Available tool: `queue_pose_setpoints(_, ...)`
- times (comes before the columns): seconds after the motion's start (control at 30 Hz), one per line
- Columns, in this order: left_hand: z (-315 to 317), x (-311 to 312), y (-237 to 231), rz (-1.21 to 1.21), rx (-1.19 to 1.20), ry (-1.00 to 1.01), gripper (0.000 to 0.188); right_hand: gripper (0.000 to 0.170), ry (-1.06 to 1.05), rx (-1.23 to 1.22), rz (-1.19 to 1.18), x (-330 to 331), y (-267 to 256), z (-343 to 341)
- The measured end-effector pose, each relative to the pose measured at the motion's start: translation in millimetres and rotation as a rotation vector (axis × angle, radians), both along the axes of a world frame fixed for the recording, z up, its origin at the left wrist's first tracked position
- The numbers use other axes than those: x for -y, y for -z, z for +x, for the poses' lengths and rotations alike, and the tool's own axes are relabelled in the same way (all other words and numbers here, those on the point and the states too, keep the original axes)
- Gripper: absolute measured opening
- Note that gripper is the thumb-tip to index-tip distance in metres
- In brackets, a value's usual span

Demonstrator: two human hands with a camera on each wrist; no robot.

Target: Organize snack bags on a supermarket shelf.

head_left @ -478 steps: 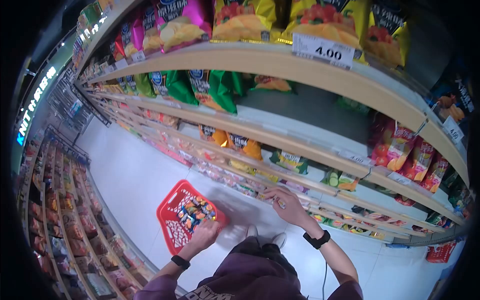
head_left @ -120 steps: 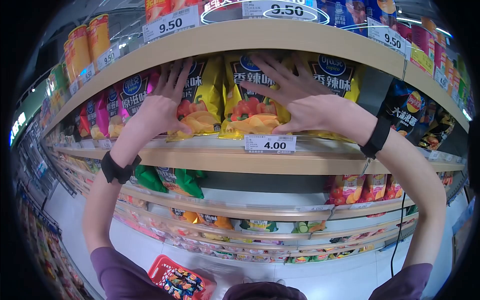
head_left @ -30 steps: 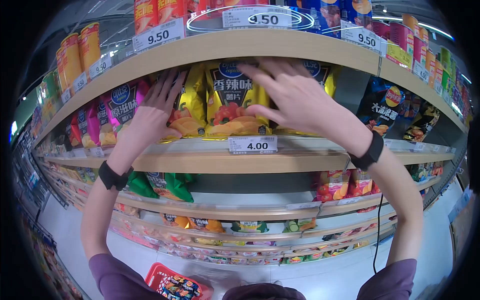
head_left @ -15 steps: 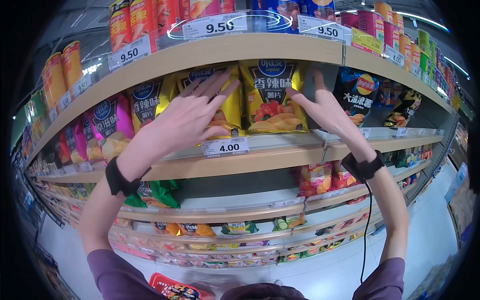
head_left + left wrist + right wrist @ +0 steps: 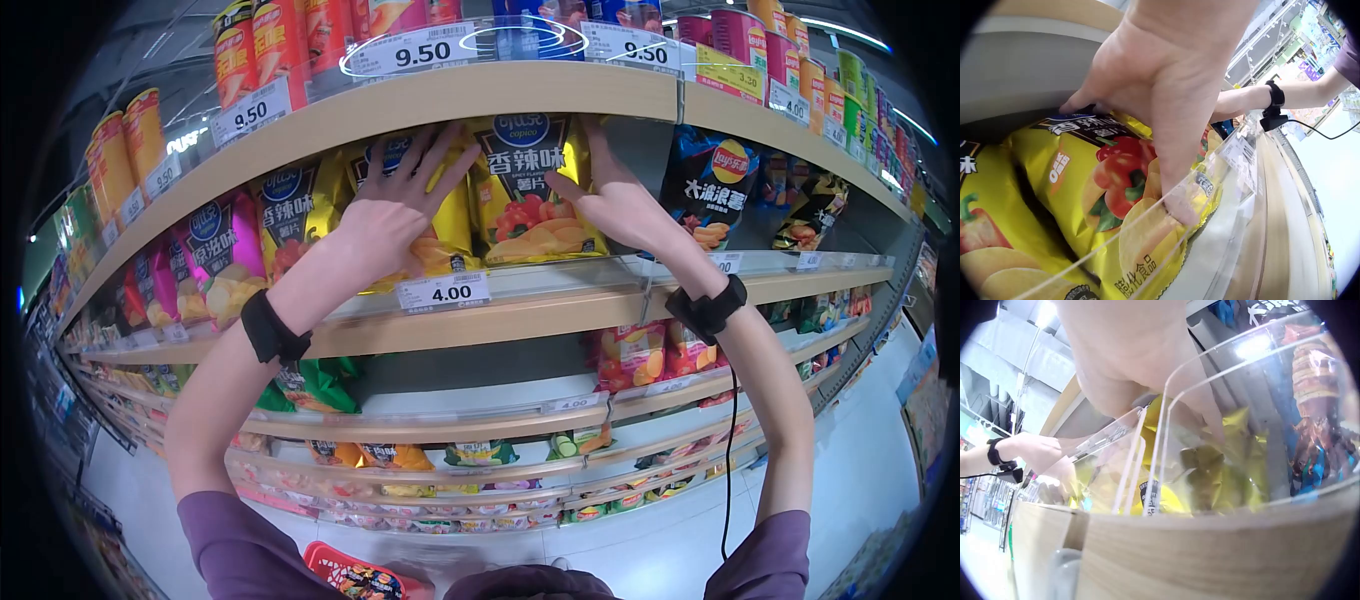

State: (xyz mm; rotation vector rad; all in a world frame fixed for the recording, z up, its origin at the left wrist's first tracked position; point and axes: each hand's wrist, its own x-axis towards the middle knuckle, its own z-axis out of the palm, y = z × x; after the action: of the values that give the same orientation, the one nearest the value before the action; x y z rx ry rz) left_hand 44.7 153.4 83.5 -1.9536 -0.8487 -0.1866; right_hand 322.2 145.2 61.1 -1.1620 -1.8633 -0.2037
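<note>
Three yellow chip bags with red peppers stand on the shelf in the head view. My left hand (image 5: 390, 215) lies with spread fingers over the front of the middle bag (image 5: 445, 225); its thumb is low on that bag in the left wrist view. At the right-hand yellow bag (image 5: 530, 190), my right hand (image 5: 625, 205) has its fingers along the right edge and its thumb over the front. In the right wrist view, a finger reaches down beside yellow foil behind the clear shelf lip (image 5: 1210, 394). The left-hand yellow bag (image 5: 290, 210) stands beside my left wrist.
Magenta chip bags (image 5: 210, 240) stand at the left, a dark blue Lay's bag (image 5: 712, 185) at the right. The wooden shelf edge (image 5: 430, 100) above runs close over my fingertips. A price tag (image 5: 445, 292) hangs below. A red basket (image 5: 330, 562) stands on the floor.
Earlier I bent over the basket; later both hands lay over yellow bags. My right hand has since shifted to the right-hand bag's right edge, and in the last half second closer against it.
</note>
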Motion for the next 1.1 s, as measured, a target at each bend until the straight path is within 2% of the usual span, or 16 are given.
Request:
queue_pose_setpoints(0.1,-4,-1,1,0.000,0.014,0.046,0.146,0.091,-0.008,0.002,-0.017,6,0,-1)
queue_pose_setpoints(0.2,-9,2,1,0.010,0.003,0.062,0.136,0.093,-0.049,-0.033,-0.107,18,2,-1)
queue_pose_setpoints(0.27,-19,0,4,-0.027,0.113,0.210,0.125,0.089,-0.051,-0.078,-0.222,30,-1,-2)
queue_pose_setpoints(0.3,-24,1,5,-0.045,0.167,0.287,0.120,0.090,-0.110,-0.220,-0.247,30,0,-2)
queue_pose_setpoints(0.4,-39,24,1,-0.148,0.306,0.158,0.106,0.089,-0.212,-0.634,-0.346,27,-1,5)
queue_pose_setpoints(0.5,-66,32,5,-0.123,0.341,0.029,0.103,0.087,-0.269,-0.972,-0.456,12,-5,12)
queue_pose_setpoints(0.6,-88,30,14,-0.192,0.373,-0.074,0.103,0.095,-0.163,-1.076,-0.539,-6,-17,12)
queue_pose_setpoints(0.63,-93,27,17,-0.174,0.375,-0.096,0.102,0.096,-0.120,-1.105,-0.565,-13,-20,11)
queue_pose_setpoints(0.73,-102,21,22,-0.145,0.402,-0.134,0.099,0.077,-0.005,-1.006,-0.597,-21,-25,2)
queue_pose_setpoints(0.83,-107,21,24,-0.173,0.443,-0.124,0.094,0.069,-0.300,-0.957,-0.689,-41,-18,0)
queue_pose_setpoints(0.87,-108,20,26,-0.174,0.450,-0.118,0.094,0.057,-0.254,-0.940,-0.682,-49,-17,-2)
queue_pose_setpoints(1.1,-117,10,36,-0.145,0.502,-0.021,0.098,0.052,-0.141,-0.969,-0.603,-72,-17,18)
